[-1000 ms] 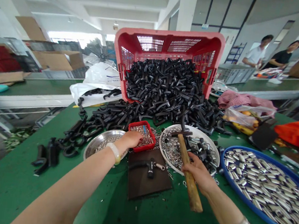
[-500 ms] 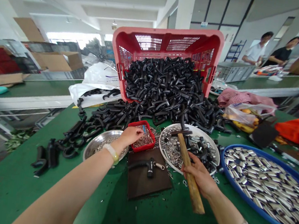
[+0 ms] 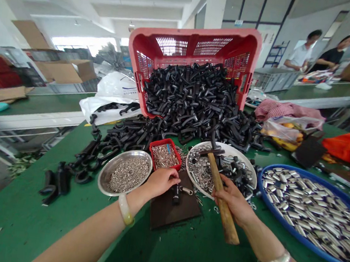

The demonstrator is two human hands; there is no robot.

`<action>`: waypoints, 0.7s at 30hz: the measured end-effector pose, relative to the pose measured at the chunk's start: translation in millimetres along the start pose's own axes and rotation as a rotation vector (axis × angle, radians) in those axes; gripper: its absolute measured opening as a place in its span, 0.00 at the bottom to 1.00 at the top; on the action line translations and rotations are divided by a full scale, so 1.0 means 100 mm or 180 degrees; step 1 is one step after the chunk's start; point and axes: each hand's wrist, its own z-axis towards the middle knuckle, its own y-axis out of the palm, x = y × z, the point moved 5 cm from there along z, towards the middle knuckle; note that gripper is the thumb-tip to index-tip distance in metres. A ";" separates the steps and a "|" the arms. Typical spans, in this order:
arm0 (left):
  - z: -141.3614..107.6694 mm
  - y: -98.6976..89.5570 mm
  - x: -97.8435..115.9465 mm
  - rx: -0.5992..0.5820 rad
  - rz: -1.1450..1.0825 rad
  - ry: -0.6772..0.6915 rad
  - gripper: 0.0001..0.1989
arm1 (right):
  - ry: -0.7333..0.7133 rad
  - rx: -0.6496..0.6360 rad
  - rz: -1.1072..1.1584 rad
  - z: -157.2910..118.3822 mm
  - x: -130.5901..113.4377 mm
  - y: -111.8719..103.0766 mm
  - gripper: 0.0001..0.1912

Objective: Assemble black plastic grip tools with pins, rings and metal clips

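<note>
My left hand [image 3: 163, 181] is over the black part [image 3: 176, 197] lying on a dark square plate [image 3: 172, 215]. Its fingers are pinched together, and whatever is between them is too small to make out. A metal spring [image 3: 186, 190] sticks out at the right of the black part. My right hand [image 3: 232, 199] is closed round the wooden handle of a hammer [image 3: 223, 203], whose head rests over the white dish [image 3: 253, 184]. Behind my left hand stands a red tray [image 3: 179, 165] of small pins, with a steel bowl [image 3: 101, 178] of tiny rings to its left.
A tilted red crate [image 3: 136, 54] spills black parts across the back. On the right is a blue tray [image 3: 267, 210] of metal sleeves, with a bag of fruit [image 3: 285, 134] behind it. Two people are at a far bench.
My left hand has moved from the red tray down toward me, to the black part on the plate. My right hand still holds the hammer, nearly unmoved.
</note>
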 end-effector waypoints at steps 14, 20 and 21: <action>-0.32 0.00 0.13 0.0407 0.0612 0.0749 0.16 | -0.0090 -0.0045 -0.0418 -0.32 -0.36 0.10 0.35; -0.51 0.02 -0.08 0.0424 0.0335 0.0371 0.30 | -0.1286 -0.0673 -0.2476 -0.92 -0.43 0.14 0.28; -0.51 0.04 -0.09 0.0512 0.0308 0.0269 0.29 | -0.1555 -0.0696 -0.2818 -0.97 -0.44 0.16 0.27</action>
